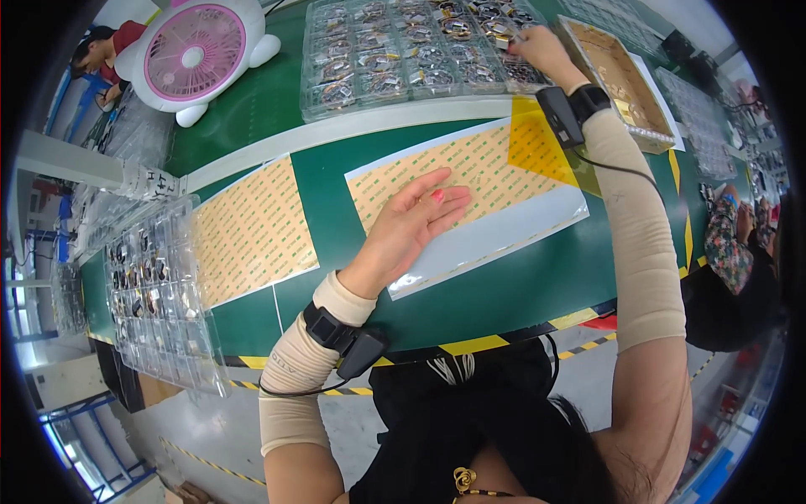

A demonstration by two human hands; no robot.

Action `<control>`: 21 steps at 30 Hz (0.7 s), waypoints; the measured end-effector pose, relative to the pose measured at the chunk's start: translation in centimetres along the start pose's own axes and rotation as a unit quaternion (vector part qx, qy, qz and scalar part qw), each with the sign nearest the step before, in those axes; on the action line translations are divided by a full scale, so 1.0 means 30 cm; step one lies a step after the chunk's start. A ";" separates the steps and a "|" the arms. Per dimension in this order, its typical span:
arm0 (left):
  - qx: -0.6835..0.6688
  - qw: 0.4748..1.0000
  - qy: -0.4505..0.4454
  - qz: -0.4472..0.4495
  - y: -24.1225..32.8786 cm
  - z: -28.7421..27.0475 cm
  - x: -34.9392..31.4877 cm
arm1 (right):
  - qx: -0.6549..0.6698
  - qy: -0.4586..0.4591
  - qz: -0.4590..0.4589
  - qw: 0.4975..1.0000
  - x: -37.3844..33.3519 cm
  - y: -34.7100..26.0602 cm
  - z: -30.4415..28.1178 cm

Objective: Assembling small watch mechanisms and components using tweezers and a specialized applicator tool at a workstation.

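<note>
My right hand (544,52) reaches to the right end of a clear compartment tray (403,107) holding several small coiled electronic parts with wires. Its fingertips are closed at a small shiny piece there, too small to name for certain. Over a tan adhesive sheet with green print (395,178), on a pale backing (504,231), rests my left hand (411,223). Its fingers are stretched out, with nothing seen in them. A yellow transparent film (537,151) overlaps that sheet's right end, beneath my right wrist.
Left of it lies another tan printed sheet (256,227), beside a second clear parts tray (159,294) at the table's left edge. A pink-and-white fan (193,57) stands far left. An open cardboard box (617,67) sits at right. Other people work on both sides.
</note>
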State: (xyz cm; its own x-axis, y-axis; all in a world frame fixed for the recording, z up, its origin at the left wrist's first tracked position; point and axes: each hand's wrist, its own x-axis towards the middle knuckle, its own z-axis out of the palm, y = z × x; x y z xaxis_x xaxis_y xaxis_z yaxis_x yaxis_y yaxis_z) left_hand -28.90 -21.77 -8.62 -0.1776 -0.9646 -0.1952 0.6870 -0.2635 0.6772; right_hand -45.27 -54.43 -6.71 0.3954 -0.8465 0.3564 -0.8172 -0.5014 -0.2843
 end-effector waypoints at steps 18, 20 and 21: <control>0.000 1.000 -0.011 -0.022 0.013 0.002 -0.010 | 0.261 -0.024 -0.299 0.917 -0.675 -0.491 -0.142; 0.064 0.998 -0.009 -0.013 0.010 0.005 -0.019 | 0.254 -0.045 -0.347 0.902 -0.687 -0.494 -0.147; 0.095 0.995 -0.008 -0.009 0.008 0.007 -0.023 | 0.303 -0.076 -0.280 0.908 -0.692 -0.491 -0.153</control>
State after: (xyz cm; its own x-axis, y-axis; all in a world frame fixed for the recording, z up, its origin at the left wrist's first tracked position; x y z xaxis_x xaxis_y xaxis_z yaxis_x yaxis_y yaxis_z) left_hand -28.74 -21.16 -8.16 -0.2017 -0.9591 -0.1984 0.5378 -0.2778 0.7960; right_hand -43.37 -28.64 -5.84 0.7690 -0.4206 0.4815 -0.1077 -0.8276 -0.5509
